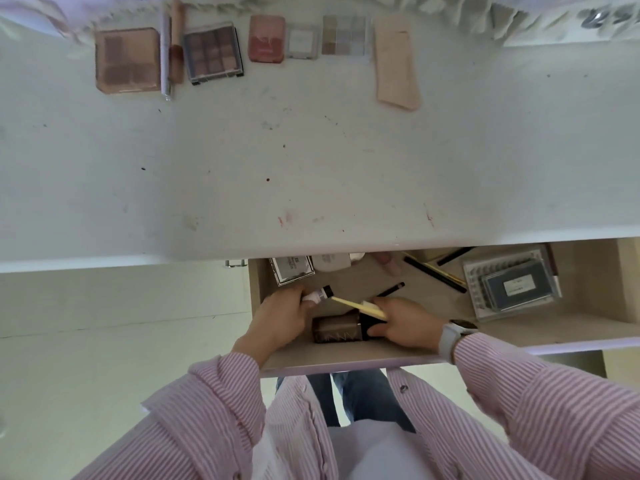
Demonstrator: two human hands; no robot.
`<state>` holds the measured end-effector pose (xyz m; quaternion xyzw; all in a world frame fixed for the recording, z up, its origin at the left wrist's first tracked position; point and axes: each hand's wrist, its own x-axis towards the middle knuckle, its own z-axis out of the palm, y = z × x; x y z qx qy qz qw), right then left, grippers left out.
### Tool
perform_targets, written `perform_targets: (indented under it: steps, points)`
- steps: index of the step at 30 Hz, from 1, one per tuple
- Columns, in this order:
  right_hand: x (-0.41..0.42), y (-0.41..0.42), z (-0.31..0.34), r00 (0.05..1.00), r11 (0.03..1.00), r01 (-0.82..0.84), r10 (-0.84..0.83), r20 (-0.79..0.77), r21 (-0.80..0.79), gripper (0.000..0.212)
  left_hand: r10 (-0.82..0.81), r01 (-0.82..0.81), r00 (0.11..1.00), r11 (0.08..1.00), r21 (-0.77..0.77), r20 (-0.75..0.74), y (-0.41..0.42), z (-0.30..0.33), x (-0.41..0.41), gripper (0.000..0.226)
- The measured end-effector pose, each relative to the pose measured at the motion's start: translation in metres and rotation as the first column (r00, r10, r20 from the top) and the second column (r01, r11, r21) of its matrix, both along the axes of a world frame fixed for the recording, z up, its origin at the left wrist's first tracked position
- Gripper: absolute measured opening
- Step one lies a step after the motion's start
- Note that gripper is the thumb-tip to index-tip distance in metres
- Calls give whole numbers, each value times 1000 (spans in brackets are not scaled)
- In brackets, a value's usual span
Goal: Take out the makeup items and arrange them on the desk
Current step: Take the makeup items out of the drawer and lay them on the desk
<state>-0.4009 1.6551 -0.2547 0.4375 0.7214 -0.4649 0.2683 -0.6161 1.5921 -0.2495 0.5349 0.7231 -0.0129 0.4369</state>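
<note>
Both my hands are inside the open drawer [346, 356] under the desk. My left hand [278, 315] grips a small white tube with a black cap [320, 294]. My right hand [403, 323] holds a cream-coloured stick [360, 306] and rests on the black cap of a brown square bottle [337, 328] lying in the drawer. At the far edge of the white desk [311, 161] lie several makeup items in a row: a peach palette [126, 60], a dark eyeshadow palette [212, 51], a pink compact [266, 38] and a beige case [396, 60].
The drawer also holds black and gold pencils [436, 273], a clear lash box [510, 284], a silver-framed box [292, 270], a white compact [330, 262] and a pink bottle [389, 263]. A watch [457, 332] sits on my right wrist.
</note>
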Motion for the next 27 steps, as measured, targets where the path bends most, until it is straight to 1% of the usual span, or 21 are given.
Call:
perform_targets:
  steps: [2,5,7,8,9,11,12,14,16,17,18,20,23,25,27]
  points:
    - [8,4,14,998,999,49,-49,-35,-4,37,57,-60,996,997,49,72,-4,16,-6,20]
    - [12,12,41,989,994,105,-106,-106,-11,17,133,-137,974,990,11,186,-4,45,-20,21]
    - [6,19,62,977,990,140,-140,-159,-10,21,237,-248,927,969,0,292,-2,68,-35,11]
    - [0,23,72,967,986,168,-168,-191,-16,24,308,-330,881,944,1,360,-1,81,-43,7]
    - [-7,27,83,952,980,199,-199,-232,-24,23,379,-420,822,908,1,424,0,93,-52,8]
    - [-27,35,99,920,964,264,-265,-288,-41,13,502,-578,709,816,0,496,4,111,-71,10]
    - [-39,39,106,900,952,301,-301,-316,-52,13,548,-643,669,766,20,501,8,117,-81,9]
    - [-68,47,116,850,918,389,-388,-355,-72,20,629,-753,610,649,106,481,19,121,-101,7]
    - [-104,55,122,788,867,491,-484,-381,-87,24,690,-817,569,536,213,447,34,120,-125,10]
    - [-123,59,122,752,833,544,-536,-383,-97,25,703,-816,577,511,269,415,42,117,-139,13]
    - [-143,62,120,722,799,592,-583,-373,-104,23,709,-801,598,508,317,374,49,115,-152,15]
    - [-184,66,117,672,744,657,-652,-351,-121,20,709,-759,641,531,376,294,63,108,-178,17]
    - [-240,63,111,603,670,726,-729,-324,-157,19,698,-706,688,582,404,197,80,98,-214,22]
    - [-272,59,105,548,609,775,-781,-300,-167,19,678,-678,715,614,404,169,89,92,-232,24]
    - [-296,56,102,507,557,817,-816,-279,-145,24,640,-629,755,643,436,145,98,89,-243,24]
